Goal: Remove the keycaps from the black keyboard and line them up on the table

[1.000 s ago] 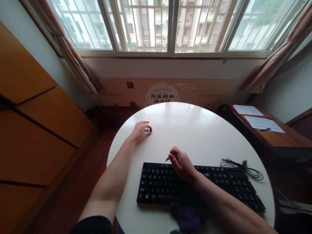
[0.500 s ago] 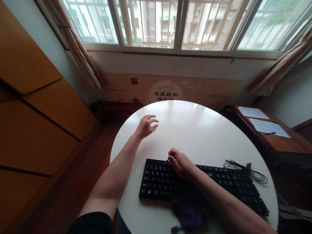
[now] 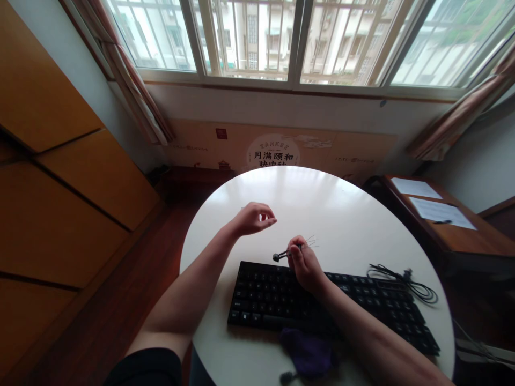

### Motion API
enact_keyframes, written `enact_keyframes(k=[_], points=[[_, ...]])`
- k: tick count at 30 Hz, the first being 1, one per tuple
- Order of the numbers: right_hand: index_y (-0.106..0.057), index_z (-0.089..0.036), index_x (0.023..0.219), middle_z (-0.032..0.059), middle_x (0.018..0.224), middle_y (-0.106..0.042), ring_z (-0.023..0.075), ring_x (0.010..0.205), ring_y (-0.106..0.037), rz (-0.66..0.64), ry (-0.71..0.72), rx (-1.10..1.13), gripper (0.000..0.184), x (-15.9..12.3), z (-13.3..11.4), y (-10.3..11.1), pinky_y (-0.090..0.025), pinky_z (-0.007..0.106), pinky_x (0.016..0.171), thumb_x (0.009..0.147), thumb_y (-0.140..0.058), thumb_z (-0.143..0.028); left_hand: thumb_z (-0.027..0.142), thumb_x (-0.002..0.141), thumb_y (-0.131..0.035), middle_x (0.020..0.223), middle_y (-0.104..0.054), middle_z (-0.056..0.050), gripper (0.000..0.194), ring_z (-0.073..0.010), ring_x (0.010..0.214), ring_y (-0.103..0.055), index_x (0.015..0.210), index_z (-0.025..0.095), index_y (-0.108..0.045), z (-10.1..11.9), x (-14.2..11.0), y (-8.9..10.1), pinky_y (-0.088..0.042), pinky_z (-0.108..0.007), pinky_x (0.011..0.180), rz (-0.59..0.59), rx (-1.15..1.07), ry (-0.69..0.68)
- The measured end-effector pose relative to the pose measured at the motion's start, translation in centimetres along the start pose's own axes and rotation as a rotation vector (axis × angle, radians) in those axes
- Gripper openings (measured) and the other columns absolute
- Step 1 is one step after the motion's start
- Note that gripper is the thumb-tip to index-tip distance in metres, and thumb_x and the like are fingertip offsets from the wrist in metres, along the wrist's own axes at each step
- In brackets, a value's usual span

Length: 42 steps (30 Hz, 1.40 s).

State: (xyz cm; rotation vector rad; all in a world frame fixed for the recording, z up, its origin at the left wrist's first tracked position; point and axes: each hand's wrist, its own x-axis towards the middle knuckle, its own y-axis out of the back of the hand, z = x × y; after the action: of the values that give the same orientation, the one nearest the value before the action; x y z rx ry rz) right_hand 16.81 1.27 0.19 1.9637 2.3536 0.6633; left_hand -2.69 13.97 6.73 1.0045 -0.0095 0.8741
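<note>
A black keycap puller (image 3: 285,253) with thin wire loops is gripped in my right hand (image 3: 303,262), its wires sticking out on the far right side. A small black keycap (image 3: 276,257) sits at its left tip, above the back edge of the black keyboard (image 3: 265,295). My left hand (image 3: 257,219) hovers over the white table left of the puller and apart from it. Its fingers are curled, thumb and fingertips together, with nothing visible in them. My right hand and forearm hide part of the keys.
A coiled black cable (image 3: 416,287) lies at the keyboard's right end. Near me is a dark purple cloth-like item (image 3: 308,354) with a blurred dark piece (image 3: 287,377) beside it. The round white table (image 3: 333,214) stands by a window; papers (image 3: 442,212) lie on a wooden desk at right.
My right hand has lifted the puller from the keyboard and moved slightly right; a keycap now shows at its tip. My left hand has moved right and nearer, its spread fingers closing together.
</note>
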Motion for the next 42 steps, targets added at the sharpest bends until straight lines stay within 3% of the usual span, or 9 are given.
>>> enact_keyframes(k=[4, 9, 13, 17, 21, 23, 25, 30, 42], points=[[-0.039, -0.023, 0.092, -0.0071, 0.059, -0.039, 0.0118, 0.048, -0.039, 0.138, -0.019, 0.094, 0.031, 0.1, 0.8, -0.1, -0.034, 0.024, 0.051, 0.102, -0.034, -0.052, 0.032, 0.082, -0.073, 0.084, -0.073, -0.004, 0.015, -0.0137, 0.072, -0.066, 0.087, 0.017, -0.074, 2.9, 0.0, 0.9, -0.05, -0.023, 0.064, -0.343, -0.135, 0.003], [-0.041, -0.022, 0.094, -0.0061, 0.061, -0.041, 0.0124, 0.051, -0.041, 0.192, 0.001, 0.043, 0.032, 0.0, 0.8, 0.0, -0.035, 0.025, 0.051, 0.102, -0.033, -0.052, 0.023, 0.078, -0.075, 0.081, -0.074, -0.002, 0.012, -0.0156, 0.075, -0.069, 0.09, 0.021, -0.074, 4.2, 0.0, 0.4, -0.051, -0.023, 0.065, -0.496, -0.155, 0.058], [-0.042, -0.022, 0.093, -0.0047, 0.063, -0.043, 0.0131, 0.054, -0.042, 0.163, 0.041, -0.046, 0.028, 0.0, 0.4, 0.2, -0.037, 0.026, 0.054, 0.103, -0.035, -0.048, 0.02, 0.076, -0.076, 0.076, -0.073, 0.001, 0.011, -0.0151, 0.07, -0.067, 0.086, 0.024, -0.075, 4.5, 0.0, 0.0, -0.048, -0.023, 0.061, -0.491, -0.105, 0.057], [-0.043, -0.022, 0.093, -0.0048, 0.062, -0.043, 0.0134, 0.053, -0.042, 0.17, 0.054, -0.088, 0.027, 0.2, 0.1, 0.4, -0.036, 0.026, 0.055, 0.103, -0.036, -0.045, 0.02, 0.077, -0.075, 0.08, -0.072, 0.001, 0.018, -0.0139, 0.068, -0.064, 0.094, 0.027, -0.075, 3.6, -0.1, 0.8, -0.046, -0.023, 0.06, -0.484, -0.056, 0.034], [-0.042, -0.022, 0.093, -0.0065, 0.059, -0.039, 0.0132, 0.05, -0.04, 0.22, 0.021, -0.038, 0.027, 0.3, 0.2, 0.5, -0.034, 0.025, 0.053, 0.103, -0.034, -0.046, 0.024, 0.088, -0.062, 0.097, -0.069, -0.004, 0.026, -0.0151, 0.077, -0.064, 0.112, 0.027, -0.072, 0.2, 0.4, 2.4, -0.049, -0.025, 0.068, -0.299, 0.058, 0.04], [-0.042, -0.022, 0.093, -0.0067, 0.058, -0.039, 0.0133, 0.05, -0.039, 0.202, 0.027, -0.041, 0.027, 0.3, 0.1, 0.5, -0.033, 0.025, 0.053, 0.103, -0.035, -0.046, 0.024, 0.091, -0.055, 0.102, -0.068, -0.006, 0.026, -0.0173, 0.084, -0.064, 0.111, 0.025, -0.072, -2.0, 1.1, 2.8, -0.05, -0.028, 0.074, -0.168, 0.17, 0.069], [-0.043, -0.022, 0.092, -0.0063, 0.059, -0.039, 0.0134, 0.051, -0.04, 0.17, 0.052, -0.073, 0.027, 0.3, -0.3, 0.4, -0.033, 0.026, 0.054, 0.102, -0.036, -0.046, 0.022, 0.091, -0.055, 0.101, -0.069, -0.007, 0.024, -0.0206, 0.091, -0.063, 0.106, 0.023, -0.074, -4.0, 1.8, 2.6, -0.049, -0.031, 0.081, -0.113, 0.297, 0.084], [-0.044, -0.021, 0.09, -0.0042, 0.063, -0.043, 0.0139, 0.054, -0.043, 0.135, 0.076, -0.126, 0.025, 0.3, -0.9, 0.6, -0.034, 0.027, 0.057, 0.102, -0.036, -0.042, 0.021, 0.085, -0.062, 0.097, -0.074, -0.003, 0.021, -0.023, 0.093, -0.063, 0.1, 0.027, -0.075, -7.1, 2.4, 1.1, -0.044, -0.036, 0.088, -0.173, 0.455, 0.084], [-0.045, -0.022, 0.089, -0.0033, 0.064, -0.044, 0.0142, 0.053, -0.043, 0.094, 0.099, -0.175, 0.021, 0.4, -1.0, 0.6, -0.033, 0.027, 0.055, 0.1, -0.039, -0.039, 0.028, 0.08, -0.065, 0.095, -0.075, -0.002, 0.025, -0.0237, 0.093, -0.064, 0.102, 0.032, -0.075, -9.8, 1.3, 0.2, -0.04, -0.038, 0.096, -0.17, 0.431, 0.141]])
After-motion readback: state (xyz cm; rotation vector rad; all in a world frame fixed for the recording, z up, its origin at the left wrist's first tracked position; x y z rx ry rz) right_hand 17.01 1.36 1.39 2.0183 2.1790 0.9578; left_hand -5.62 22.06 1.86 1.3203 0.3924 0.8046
